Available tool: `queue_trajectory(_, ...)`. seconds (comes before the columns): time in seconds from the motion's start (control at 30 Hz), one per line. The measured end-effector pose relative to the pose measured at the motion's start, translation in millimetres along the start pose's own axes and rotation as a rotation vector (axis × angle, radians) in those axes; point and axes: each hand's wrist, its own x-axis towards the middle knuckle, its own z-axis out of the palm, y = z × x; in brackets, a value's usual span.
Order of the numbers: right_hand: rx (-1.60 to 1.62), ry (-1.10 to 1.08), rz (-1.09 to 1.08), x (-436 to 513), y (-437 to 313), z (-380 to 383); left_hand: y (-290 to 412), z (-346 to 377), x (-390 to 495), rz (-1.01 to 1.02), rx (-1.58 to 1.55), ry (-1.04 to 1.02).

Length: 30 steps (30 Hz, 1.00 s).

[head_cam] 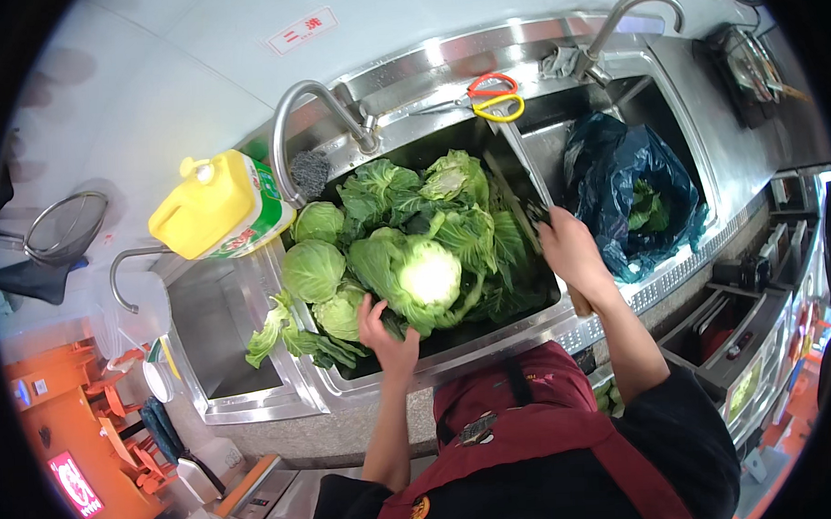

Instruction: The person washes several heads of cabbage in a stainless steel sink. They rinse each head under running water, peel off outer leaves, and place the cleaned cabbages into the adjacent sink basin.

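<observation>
Green cabbages fill the middle sink basin point(453, 354). A large leafy cabbage point(430, 273) with a bright pale face lies at the centre of the pile. My left hand point(389, 336), its fingers apart, is at the near side of the pile, beside a smaller cabbage point(340, 311); whether it touches them is unclear. My right hand point(573, 254) is closed around a tool with a wooden handle point(581, 302), over the divider right of the cabbages. The tool looks like a knife, but its blade is hard to make out. Round cabbages point(313, 270) lie at the left.
Scissors point(496, 102) with red and yellow handles lie behind the basin. A dark plastic bag point(604, 164) holding leaves is in the right basin. Faucets point(293, 106) arch over the sinks. A yellow jug point(208, 205) and steel wool point(309, 172) stand at the left. Loose leaves point(277, 329) overhang the left divider.
</observation>
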Motion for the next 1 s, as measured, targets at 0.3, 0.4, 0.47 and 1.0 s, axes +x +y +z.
queue_trajectory(0.3,0.069,-0.169,0.020,5,-8,-13,92,-87,207,-0.038,-0.386,0.345)
queue_trajectory(0.4,-0.050,-0.288,0.006,46,-10,18,127,-62,220,-0.124,-0.408,0.176)
queue_trajectory(0.47,-0.152,-0.358,0.121,67,-18,31,139,-44,220,0.022,-0.389,0.076)
queue_trajectory(1.0,-0.907,-0.326,-0.961,182,54,-91,84,84,298,0.265,0.199,-0.118)
